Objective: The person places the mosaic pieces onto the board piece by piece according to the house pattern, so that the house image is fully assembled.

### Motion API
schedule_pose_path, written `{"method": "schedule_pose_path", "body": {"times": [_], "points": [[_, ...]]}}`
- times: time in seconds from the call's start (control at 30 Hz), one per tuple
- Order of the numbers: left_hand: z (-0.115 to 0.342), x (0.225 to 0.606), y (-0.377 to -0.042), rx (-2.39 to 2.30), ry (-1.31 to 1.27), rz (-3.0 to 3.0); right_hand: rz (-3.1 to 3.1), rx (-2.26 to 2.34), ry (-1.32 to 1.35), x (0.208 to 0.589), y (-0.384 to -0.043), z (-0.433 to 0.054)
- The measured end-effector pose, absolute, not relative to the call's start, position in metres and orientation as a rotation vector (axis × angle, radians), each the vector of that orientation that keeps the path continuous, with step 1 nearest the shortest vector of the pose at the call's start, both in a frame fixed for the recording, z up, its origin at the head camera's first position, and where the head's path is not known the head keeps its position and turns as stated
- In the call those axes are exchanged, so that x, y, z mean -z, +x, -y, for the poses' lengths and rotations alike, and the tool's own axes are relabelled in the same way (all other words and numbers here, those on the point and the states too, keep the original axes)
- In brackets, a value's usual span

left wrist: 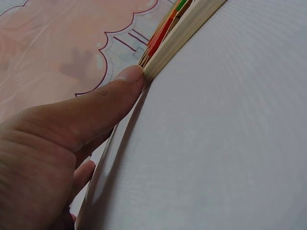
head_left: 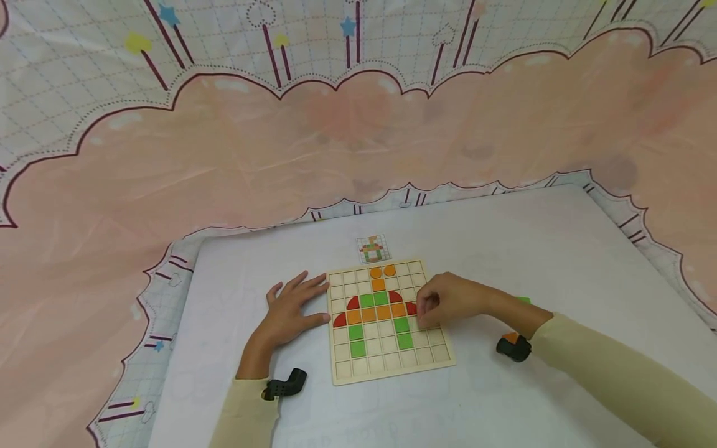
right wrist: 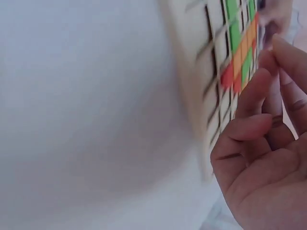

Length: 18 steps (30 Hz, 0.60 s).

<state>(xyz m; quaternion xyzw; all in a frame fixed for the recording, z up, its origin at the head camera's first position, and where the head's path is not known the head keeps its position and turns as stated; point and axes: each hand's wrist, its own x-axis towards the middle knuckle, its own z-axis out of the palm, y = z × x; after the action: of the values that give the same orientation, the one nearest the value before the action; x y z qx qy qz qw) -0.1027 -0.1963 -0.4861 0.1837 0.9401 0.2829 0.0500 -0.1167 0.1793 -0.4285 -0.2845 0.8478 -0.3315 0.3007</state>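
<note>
A square wooden grid board lies on the white tabletop, with orange, green and red pieces set in its cells. My left hand rests at the board's left side, fingers spread, its thumb touching the wooden edge. Over the right part of the board is my right hand, its fingers loosely bent beside a red quarter-round piece. In the right wrist view no piece shows between the right hand's fingers. Just beyond the board lies a small pattern card with a coloured grid figure.
Right of the board, a green piece and an orange piece are partly hidden by the right forearm and its black wrist device. Another black device is on the left wrist. A pink patterned cloth lies past the white tabletop.
</note>
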Motion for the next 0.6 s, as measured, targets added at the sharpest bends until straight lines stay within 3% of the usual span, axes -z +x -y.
{"method": "schedule_pose_path", "body": {"times": [0.6], "points": [[0.195,0.486,-0.103,-0.856,0.543,-2.855,-2.426,0.758,-0.511,0.404,-0.134,-0.303]]}}
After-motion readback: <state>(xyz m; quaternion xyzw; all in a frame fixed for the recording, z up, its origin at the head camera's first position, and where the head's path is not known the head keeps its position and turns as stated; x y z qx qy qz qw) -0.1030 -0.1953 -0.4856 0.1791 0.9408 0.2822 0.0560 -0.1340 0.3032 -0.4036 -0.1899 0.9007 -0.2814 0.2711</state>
